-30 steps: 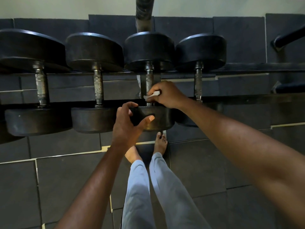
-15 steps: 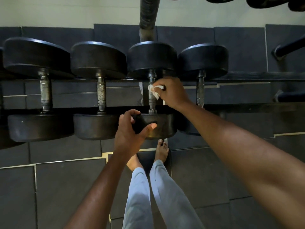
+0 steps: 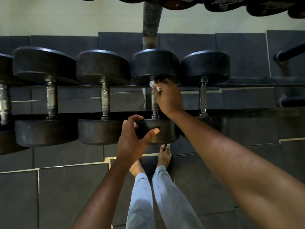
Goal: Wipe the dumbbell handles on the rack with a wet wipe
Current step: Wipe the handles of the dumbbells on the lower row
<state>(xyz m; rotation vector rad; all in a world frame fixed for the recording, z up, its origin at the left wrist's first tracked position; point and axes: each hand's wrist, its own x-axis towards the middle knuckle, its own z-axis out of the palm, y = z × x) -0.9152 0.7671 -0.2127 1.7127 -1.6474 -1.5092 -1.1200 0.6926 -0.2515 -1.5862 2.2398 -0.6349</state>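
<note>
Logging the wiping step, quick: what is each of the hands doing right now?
Left hand: grips a small dark object, which cannot be identified.
Right hand: holds the wet wipe against the dumbbell handle.

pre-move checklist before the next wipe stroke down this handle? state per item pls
1. Wet wipe held in right hand: ok.
2. Wipe on the third dumbbell handle, at its far end: ok.
3. Left hand steadies the near weight head: ok.
4. Handle below the right hand free of obstruction: ok.
5. Wipe wet enough: cannot tell.
6. Neighbouring handle already wiped: cannot tell.
</note>
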